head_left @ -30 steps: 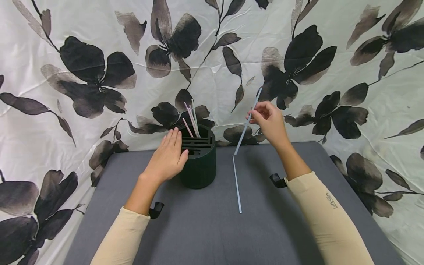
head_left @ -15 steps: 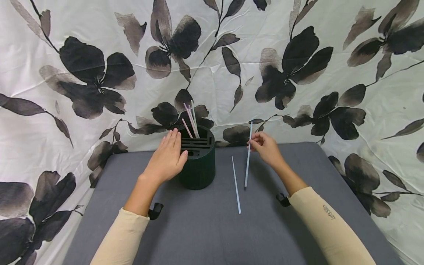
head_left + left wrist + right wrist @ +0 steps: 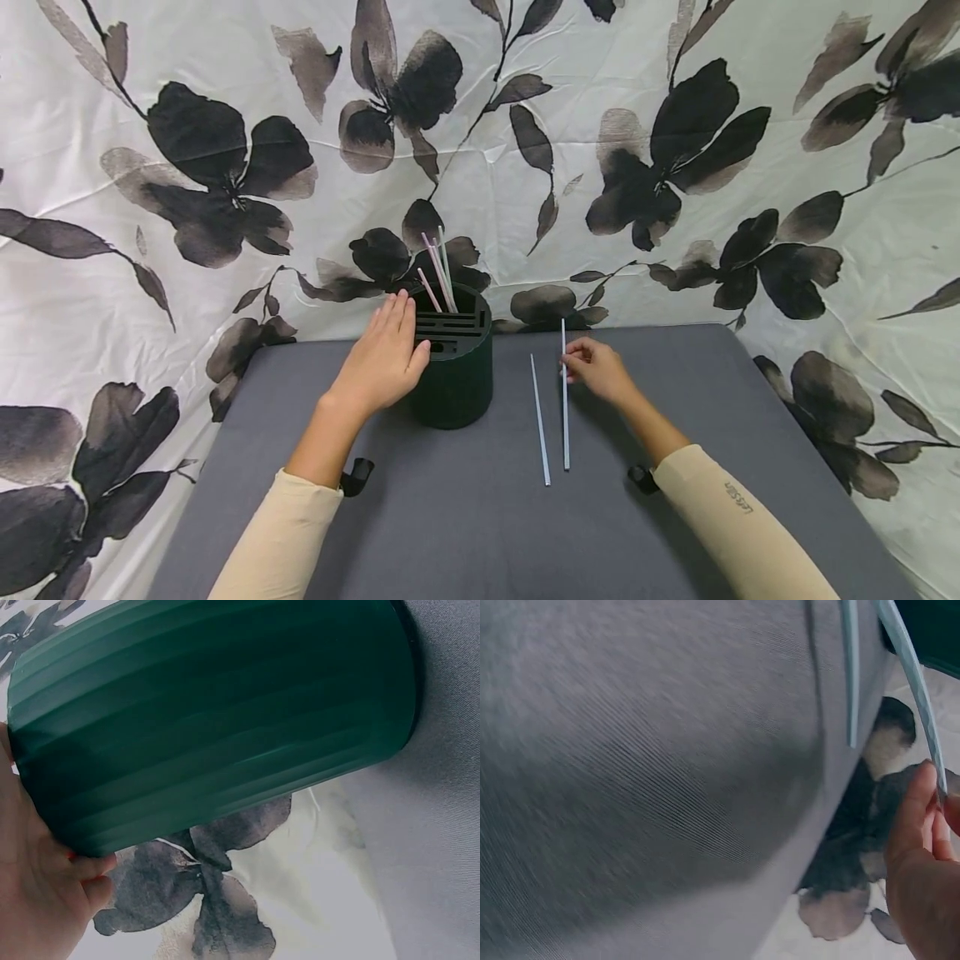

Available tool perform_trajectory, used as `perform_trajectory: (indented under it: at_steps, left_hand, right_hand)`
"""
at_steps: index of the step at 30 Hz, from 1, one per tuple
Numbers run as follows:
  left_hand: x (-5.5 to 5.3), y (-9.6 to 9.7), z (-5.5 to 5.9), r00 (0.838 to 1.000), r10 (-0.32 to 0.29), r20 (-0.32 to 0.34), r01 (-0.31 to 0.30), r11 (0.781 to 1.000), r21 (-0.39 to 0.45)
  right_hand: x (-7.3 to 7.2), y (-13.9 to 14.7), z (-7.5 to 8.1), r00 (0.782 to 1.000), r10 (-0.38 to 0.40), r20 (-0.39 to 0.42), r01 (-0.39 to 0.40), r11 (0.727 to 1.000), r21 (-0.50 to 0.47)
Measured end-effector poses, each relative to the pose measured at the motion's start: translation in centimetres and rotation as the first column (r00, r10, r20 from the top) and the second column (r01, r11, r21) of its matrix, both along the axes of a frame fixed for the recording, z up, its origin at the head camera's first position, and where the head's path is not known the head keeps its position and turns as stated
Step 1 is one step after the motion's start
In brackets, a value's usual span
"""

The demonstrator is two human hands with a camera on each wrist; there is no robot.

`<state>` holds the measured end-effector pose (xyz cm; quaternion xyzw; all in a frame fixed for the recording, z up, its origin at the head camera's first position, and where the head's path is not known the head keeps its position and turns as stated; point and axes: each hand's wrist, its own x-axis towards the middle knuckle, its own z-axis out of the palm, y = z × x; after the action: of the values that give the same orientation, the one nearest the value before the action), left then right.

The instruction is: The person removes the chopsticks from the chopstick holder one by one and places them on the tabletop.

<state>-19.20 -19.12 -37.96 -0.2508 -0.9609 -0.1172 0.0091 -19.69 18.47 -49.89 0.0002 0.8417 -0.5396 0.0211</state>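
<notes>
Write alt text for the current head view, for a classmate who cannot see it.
A person's right hand pinches a slim pale stick beside a similar stick lying on a grey table. The left hand rests against a dark green holder with thin pink and pale sticks in it.

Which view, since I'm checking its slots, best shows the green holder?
Head, where the slotted top of the green holder shows. Left wrist shows only its ridged side; right wrist, a cropped dark piece.

A slim pale-blue stick (image 3: 566, 417) is pinched near another stick (image 3: 540, 421) lying on the bench (image 3: 465, 533). A ribbed dark-green holder (image 3: 453, 392) stands upright.
</notes>
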Motion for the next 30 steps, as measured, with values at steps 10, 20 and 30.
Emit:
perform_trajectory:
  at_steps: [10,20,30]
  left_hand:
    - [0.6,-0.5,0.0,1.000,-0.015,-0.004,0.015,1.000,0.020]
    - [0.7,-0.6,0.1,0.999,-0.032,-0.010,0.032,0.999,0.020]
    - [0.4,-0.7,0.2,0.999,-0.035,-0.015,0.036,0.999,0.016]
  right_hand:
    - [1.4,-1.0,-2.7,0.989,-0.052,0.136,0.053,0.999,-0.003]
    - [2.0,-1.6,-2.8,0.961,-0.084,0.265,0.087,0.996,-0.001]
    - [1.8,-1.9,-2.3,0.957,-0.134,0.257,0.077,0.972,0.222]
